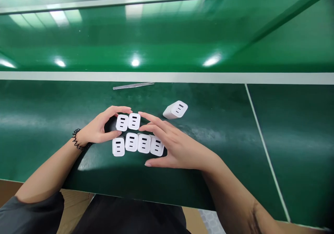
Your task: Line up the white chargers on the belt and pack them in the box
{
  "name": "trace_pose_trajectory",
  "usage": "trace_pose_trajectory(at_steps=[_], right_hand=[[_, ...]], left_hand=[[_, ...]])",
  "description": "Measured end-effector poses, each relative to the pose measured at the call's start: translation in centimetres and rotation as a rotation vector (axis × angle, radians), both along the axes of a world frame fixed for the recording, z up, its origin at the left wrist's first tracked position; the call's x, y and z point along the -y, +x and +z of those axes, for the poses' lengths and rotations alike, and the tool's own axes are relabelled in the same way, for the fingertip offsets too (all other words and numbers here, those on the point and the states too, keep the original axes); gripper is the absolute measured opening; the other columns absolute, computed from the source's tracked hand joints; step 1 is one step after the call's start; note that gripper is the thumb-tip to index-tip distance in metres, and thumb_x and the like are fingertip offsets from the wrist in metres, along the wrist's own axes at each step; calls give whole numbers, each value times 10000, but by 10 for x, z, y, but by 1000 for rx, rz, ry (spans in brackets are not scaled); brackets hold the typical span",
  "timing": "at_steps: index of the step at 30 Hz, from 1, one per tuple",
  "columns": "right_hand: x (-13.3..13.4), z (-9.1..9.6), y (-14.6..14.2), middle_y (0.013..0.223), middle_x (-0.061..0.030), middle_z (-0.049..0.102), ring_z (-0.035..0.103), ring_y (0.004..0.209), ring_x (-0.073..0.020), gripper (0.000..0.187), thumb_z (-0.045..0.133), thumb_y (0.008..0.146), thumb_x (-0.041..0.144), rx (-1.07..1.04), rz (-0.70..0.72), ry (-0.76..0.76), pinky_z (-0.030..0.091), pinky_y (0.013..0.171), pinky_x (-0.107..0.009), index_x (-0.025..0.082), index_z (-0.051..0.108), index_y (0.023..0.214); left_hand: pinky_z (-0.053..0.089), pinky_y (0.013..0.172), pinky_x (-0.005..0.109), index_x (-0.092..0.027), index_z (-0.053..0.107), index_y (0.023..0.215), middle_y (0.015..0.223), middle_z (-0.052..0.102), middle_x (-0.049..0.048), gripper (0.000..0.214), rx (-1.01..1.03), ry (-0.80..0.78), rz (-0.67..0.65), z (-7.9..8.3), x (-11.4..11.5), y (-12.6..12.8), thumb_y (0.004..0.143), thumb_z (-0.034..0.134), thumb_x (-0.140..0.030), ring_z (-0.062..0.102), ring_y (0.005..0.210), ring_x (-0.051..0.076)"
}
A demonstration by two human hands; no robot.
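Observation:
Several white wall chargers, each with one wide and two small ports facing up, stand in two rows on the green tabletop. My left hand point(100, 125) has fingers and thumb around an upper-row charger point(122, 122). Beside it stands a second upper-row charger point(134, 121), with fingertips of my right hand point(173, 142) at its right side. That hand is spread, its thumb low and apart from its fingers. Its fingers partly cover the rightmost lower charger point(157, 146). The leftmost lower charger point(118, 147) stands slightly apart from the others in its row.
Another white charger point(175, 110) stands by itself behind my right hand. Metal tweezers point(133, 86) lie near the white strip point(167, 77) at the back of the table. A pale line point(266, 148) crosses the tabletop on the right.

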State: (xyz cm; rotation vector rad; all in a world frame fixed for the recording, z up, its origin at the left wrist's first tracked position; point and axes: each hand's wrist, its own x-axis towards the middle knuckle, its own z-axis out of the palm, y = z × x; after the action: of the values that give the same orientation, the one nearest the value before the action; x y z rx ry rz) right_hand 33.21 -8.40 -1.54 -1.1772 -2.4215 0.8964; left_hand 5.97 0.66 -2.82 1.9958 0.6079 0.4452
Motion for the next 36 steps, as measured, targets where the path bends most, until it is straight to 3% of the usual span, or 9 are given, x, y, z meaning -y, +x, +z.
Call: trace_pose_trajectory(at_steps=[9, 13, 17, 24, 33, 36], right_hand=[[-1, 0, 1, 1593, -189, 282, 404, 1412, -318, 648, 751, 795, 461, -18, 18, 3, 444, 1057, -494, 212, 420, 1293], [-1, 0, 4, 1577, -174, 306, 475, 1349, -317, 649, 778, 771, 441, -26, 8, -24, 458, 1039, -471, 221, 431, 1274], [-1, 3, 8, 1499, -158, 407, 570, 1226, -305, 599, 786, 761, 398, -44, -13, -40, 491, 985, -442, 224, 450, 1225], [-3, 2, 9, 1326, -127, 556, 612, 1102, -272, 469, 771, 775, 373, -44, -9, -12, 498, 917, -409, 219, 505, 1129], [-4, 1, 7, 1278, -116, 588, 608, 1086, -261, 479, 788, 771, 368, -49, 7, 3, 472, 906, -405, 226, 487, 1116], [-5, 1, 7, 1270, -116, 595, 601, 1108, -278, 546, 799, 746, 479, -69, -5, -27, 464, 924, -419, 227, 496, 1124]], left_hand=[[481, 1032, 395, -252, 482, 1385, 1359, 573, 104, 576, -30, 29, 22, -1, 1, 0, 839, 664, -228, 572, 1208, 256], [473, 1044, 399, -254, 478, 1391, 1378, 564, 102, 578, -19, 13, 21, -3, 0, -1, 844, 665, -238, 568, 1224, 261], [462, 1050, 394, -253, 467, 1395, 1398, 549, 101, 577, -20, -28, 11, -3, 0, -1, 853, 667, -251, 558, 1237, 264], [454, 1056, 383, -250, 467, 1390, 1385, 565, 99, 568, -30, -30, 18, -2, 1, 0, 862, 678, -275, 561, 1230, 247], [459, 1050, 362, -240, 476, 1382, 1349, 597, 89, 570, -57, -8, 29, -2, 2, 0, 859, 694, -294, 579, 1203, 225], [459, 1050, 361, -240, 475, 1385, 1337, 608, 87, 572, -62, 4, 30, 0, 2, 0, 859, 694, -302, 580, 1203, 226]])
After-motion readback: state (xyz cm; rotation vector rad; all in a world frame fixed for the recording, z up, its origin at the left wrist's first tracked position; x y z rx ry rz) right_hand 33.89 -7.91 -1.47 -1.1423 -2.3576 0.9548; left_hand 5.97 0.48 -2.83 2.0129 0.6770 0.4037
